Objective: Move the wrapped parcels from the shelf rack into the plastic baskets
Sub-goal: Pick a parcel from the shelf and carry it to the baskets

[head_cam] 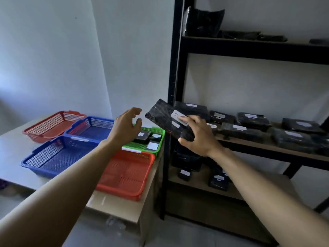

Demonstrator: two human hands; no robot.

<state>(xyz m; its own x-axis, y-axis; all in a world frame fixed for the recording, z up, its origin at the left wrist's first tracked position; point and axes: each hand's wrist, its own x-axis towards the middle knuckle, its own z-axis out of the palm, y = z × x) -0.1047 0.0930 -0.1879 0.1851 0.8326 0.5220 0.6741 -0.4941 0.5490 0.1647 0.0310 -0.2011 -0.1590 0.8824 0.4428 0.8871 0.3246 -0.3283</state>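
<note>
My right hand (pixel 197 136) grips a black wrapped parcel (pixel 162 118) with a white label, held tilted in the air just left of the black shelf rack (pixel 171 82). My left hand (pixel 125 126) hovers open beside it, fingers spread, a short gap from the parcel's left edge and above the green basket (pixel 160 138). The green basket holds a few labelled black parcels (pixel 143 136). More wrapped parcels (pixel 249 120) lie on the rack's middle shelf, and others (pixel 218 180) on the shelf below.
On the white table (pixel 14 154) stand two blue baskets (pixel 53 157) (pixel 92 127) and two red ones (pixel 124 175) (pixel 53 123). Dark bags (pixel 204 22) sit on the top shelf. The rack's upright post stands between table and shelves.
</note>
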